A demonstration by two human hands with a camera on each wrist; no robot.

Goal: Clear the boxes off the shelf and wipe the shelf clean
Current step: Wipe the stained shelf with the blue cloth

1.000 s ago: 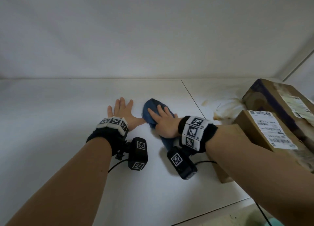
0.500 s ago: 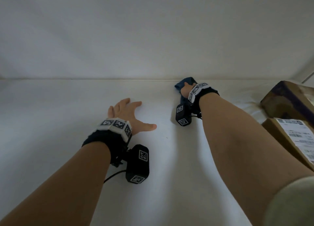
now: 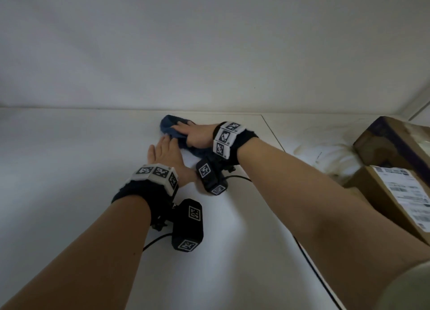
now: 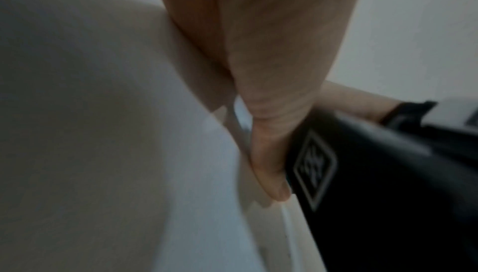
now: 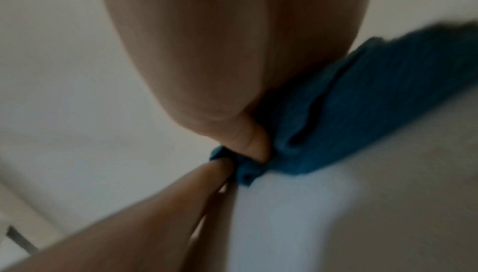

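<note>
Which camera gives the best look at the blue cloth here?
The head view: it shows the blue cloth whole on the white shelf, with the right hand pressing on it near the back wall. The right wrist view shows only a blurred part of the cloth beside the thumb. The left wrist view shows none of it.
</note>
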